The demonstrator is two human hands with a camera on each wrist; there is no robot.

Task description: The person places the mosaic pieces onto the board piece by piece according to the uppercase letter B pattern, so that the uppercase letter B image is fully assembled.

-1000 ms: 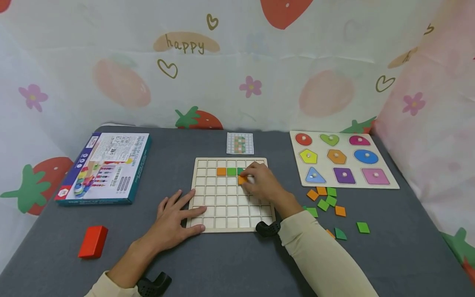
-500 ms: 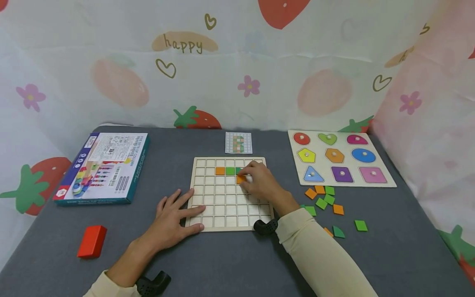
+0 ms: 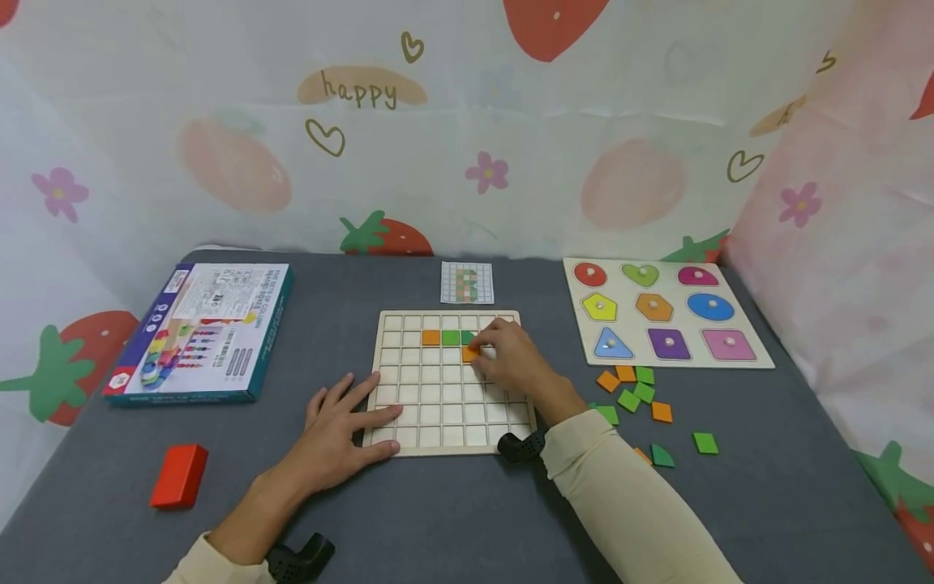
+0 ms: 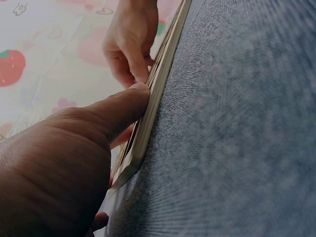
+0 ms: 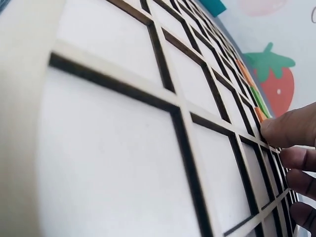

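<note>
A wooden grid board [image 3: 430, 415] lies flat in the middle of the table. In its second row sit an orange square tile [image 3: 431, 337], a green square tile [image 3: 451, 337] and a partly covered darker green tile [image 3: 467, 337]. My right hand [image 3: 514, 357] pinches another orange tile [image 3: 469, 354] at the cell just below the darker green one. The right wrist view shows my thumb [image 5: 289, 129] against that orange tile's edge. My left hand [image 3: 343, 430] rests with fingers spread on the board's left edge, its thumb [image 4: 126, 106] on the rim in the left wrist view.
Several loose orange and green tiles [image 3: 628, 401] lie right of the board, below a shape puzzle [image 3: 679, 349]. A small pattern card [image 3: 467, 282] lies behind the board. At left are a flat box [image 3: 212, 324] and a red block [image 3: 179, 476].
The head view shifts slightly, moving the scene a little left. Both hands keep their places on the board, and the right fingers stay at the orange tile.
</note>
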